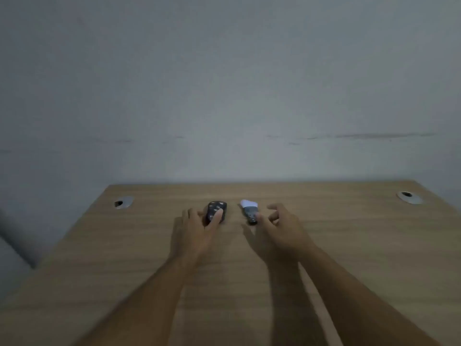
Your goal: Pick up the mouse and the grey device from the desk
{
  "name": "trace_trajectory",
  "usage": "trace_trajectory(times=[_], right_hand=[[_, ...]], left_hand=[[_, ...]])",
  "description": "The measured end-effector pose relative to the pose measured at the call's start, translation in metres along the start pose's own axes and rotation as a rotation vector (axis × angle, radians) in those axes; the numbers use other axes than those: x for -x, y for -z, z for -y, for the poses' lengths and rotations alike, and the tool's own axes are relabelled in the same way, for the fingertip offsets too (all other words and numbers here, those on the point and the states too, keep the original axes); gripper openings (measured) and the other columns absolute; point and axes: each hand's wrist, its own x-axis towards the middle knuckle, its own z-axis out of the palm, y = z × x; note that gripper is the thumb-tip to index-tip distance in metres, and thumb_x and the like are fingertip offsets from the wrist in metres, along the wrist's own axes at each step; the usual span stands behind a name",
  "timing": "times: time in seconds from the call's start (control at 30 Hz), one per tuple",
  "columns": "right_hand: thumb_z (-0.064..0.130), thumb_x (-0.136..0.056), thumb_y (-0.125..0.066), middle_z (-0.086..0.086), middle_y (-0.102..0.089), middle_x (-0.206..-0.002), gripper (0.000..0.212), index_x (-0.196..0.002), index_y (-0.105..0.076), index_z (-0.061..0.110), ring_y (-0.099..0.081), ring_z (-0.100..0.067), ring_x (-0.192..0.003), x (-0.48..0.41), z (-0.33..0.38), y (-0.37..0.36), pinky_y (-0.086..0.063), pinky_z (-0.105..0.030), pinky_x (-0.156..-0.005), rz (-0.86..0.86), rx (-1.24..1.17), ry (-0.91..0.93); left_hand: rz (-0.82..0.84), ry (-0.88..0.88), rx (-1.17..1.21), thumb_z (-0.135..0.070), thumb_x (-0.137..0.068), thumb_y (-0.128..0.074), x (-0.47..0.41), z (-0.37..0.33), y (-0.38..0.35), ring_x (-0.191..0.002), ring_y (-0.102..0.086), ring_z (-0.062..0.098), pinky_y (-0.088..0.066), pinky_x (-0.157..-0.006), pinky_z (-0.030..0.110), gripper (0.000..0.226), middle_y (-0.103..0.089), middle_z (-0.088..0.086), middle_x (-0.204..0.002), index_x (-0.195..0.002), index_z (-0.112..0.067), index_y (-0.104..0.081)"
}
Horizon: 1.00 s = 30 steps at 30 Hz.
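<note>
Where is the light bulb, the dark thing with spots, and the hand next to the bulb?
light bulb [247, 204], head view, on its white dome.
dark spotted thing [216, 207], head view, on its top face.
right hand [279, 228], head view, on its back.

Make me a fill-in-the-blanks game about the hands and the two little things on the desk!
1. The left hand touches the dark ____.
2. The light bulb lies on its ____ on the wooden desk.
3. The right hand reaches for the bulb's ____ end, not its white end.
4. A round cable hole sits near each far ____ of the desk.

Missing words: remote; side; grey; corner
</note>
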Motion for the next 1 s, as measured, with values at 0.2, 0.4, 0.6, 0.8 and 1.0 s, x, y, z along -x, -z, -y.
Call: trace_trajectory(times=[0.2, 0.4, 0.6, 0.8, 1.0], right_hand=[[0.052, -0.089, -0.083, 0.006, -0.068, -0.11, 0.062, -0.136, -0.06, 0.018, -0.068, -0.018, -0.104, 0.003, 0.003, -0.028, -0.049, -0.031, -0.084, -0.049, -0.028, -0.052], [0.04, -0.09, -0.084, 0.0, -0.057, -0.127, 0.053, -0.13, -0.06, 0.015, -0.061, -0.017, -0.107, -0.015, 0.009, -0.054, -0.046, -0.029, -0.087, -0.099, 0.071, 0.012], [0.026, -0.098, -0.072, -0.004, -0.07, -0.104, 0.018, -0.11, -0.065, 0.015, -0.068, -0.028, -0.094, -0.04, 0.005, -0.06, -0.044, -0.034, -0.074, -0.198, 0.051, 0.002], [0.031, -0.1, -0.071, 0.003, -0.074, -0.089, 0.018, -0.1, -0.062, 0.016, -0.07, -0.022, -0.083, -0.055, 0.006, -0.057, -0.055, -0.04, -0.071, -0.226, -0.045, -0.01], [0.032, -0.103, -0.069, 0.009, -0.073, -0.092, 0.031, -0.131, -0.067, 0.02, -0.068, -0.01, -0.083, -0.058, 0.01, -0.057, -0.052, -0.029, -0.077, -0.24, -0.106, 0.03]], left_hand=[[0.005, -0.02, 0.015, -0.1, -0.065, -0.06, -0.002, -0.001, -0.002, -0.124, -0.06, 0.023, -0.056, -0.101, 0.046, 0.088, -0.061, -0.01, -0.122, -0.119, -0.031, -0.06], [0.071, -0.101, 0.013, -0.092, -0.069, -0.065, -0.02, 0.003, -0.006, -0.123, -0.056, 0.016, -0.056, -0.096, 0.042, 0.074, -0.057, -0.019, -0.12, -0.119, -0.039, -0.059], [0.089, -0.161, -0.053, -0.074, -0.075, -0.061, -0.035, 0.007, -0.012, -0.125, -0.058, 0.025, -0.054, -0.1, 0.045, 0.066, -0.058, -0.009, -0.125, -0.126, -0.033, -0.06], [0.078, -0.147, -0.059, -0.089, -0.075, -0.061, -0.039, 0.007, -0.013, -0.124, -0.056, 0.02, -0.054, -0.098, 0.042, 0.071, -0.057, -0.014, -0.124, -0.125, -0.038, -0.06], [0.055, -0.158, 0.028, -0.082, -0.08, -0.069, -0.046, 0.01, -0.012, -0.118, -0.061, 0.019, -0.053, -0.099, 0.041, 0.061, -0.062, -0.015, -0.122, -0.121, -0.037, -0.067]])
